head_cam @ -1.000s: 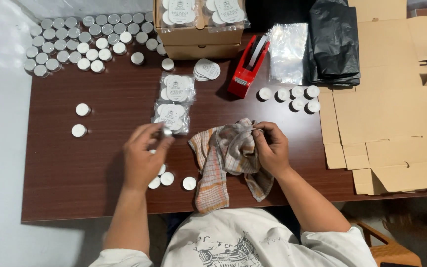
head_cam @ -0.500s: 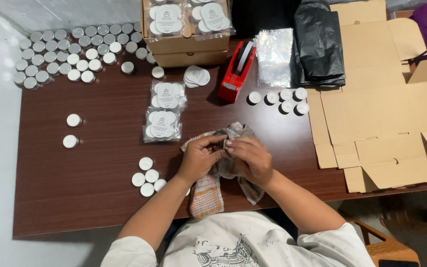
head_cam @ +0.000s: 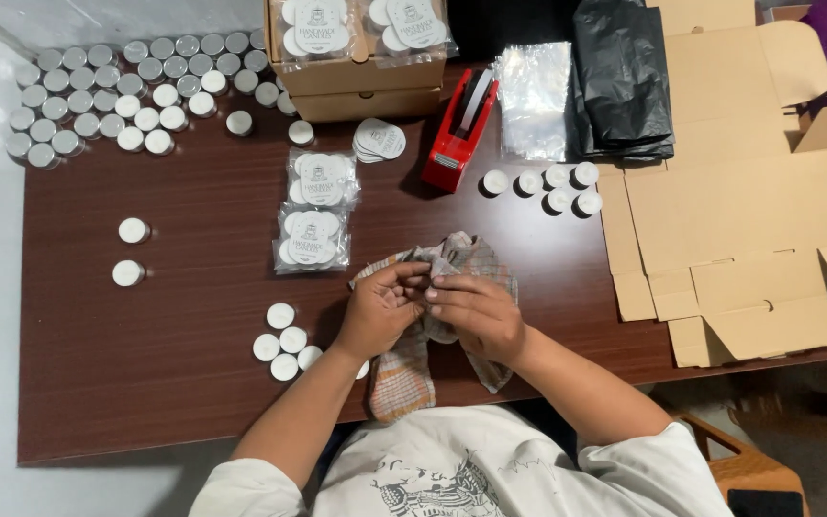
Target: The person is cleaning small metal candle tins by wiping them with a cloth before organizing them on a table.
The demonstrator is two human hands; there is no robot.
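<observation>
Bench (head_cam: 193,383): dark brown wood, filling most of the frame and carrying everything below.
Flat cardboard (head_cam: 739,191): an unfolded carton blank, lying along the right side of the frame and overhanging the bench edge.
Open box (head_cam: 351,72): brown cardboard at the top centre, holding clear bags of round white lids.
Black bag (head_cam: 624,81): folded plastic at the upper right, lying just beside a stack of clear bags (head_cam: 533,101).
Tin crowd (head_cam: 117,91): silver-topped round tins, sitting packed in rows in the upper left of the frame.
Cloth (head_cam: 404,373): a checked rag at lower centre, bunching up under both hands and trailing toward the near bench edge.
Left hand (head_cam: 385,311): its grip is closing on the cloth, fingers curling in to meet the other hand.
Right hand (head_cam: 476,311): pinching the same cloth, fingertips touching the left hand's; whether a tin is sitting inside the folds, I cannot tell.
Tape dispenser (head_cam: 457,134): red, standing above the hands, just right of the box.
Two lid packs (head_cam: 316,211): clear bags, lying left of the cloth.
Loose white lids (head_cam: 284,345): a small cluster, resting just beside the left wrist.
</observation>
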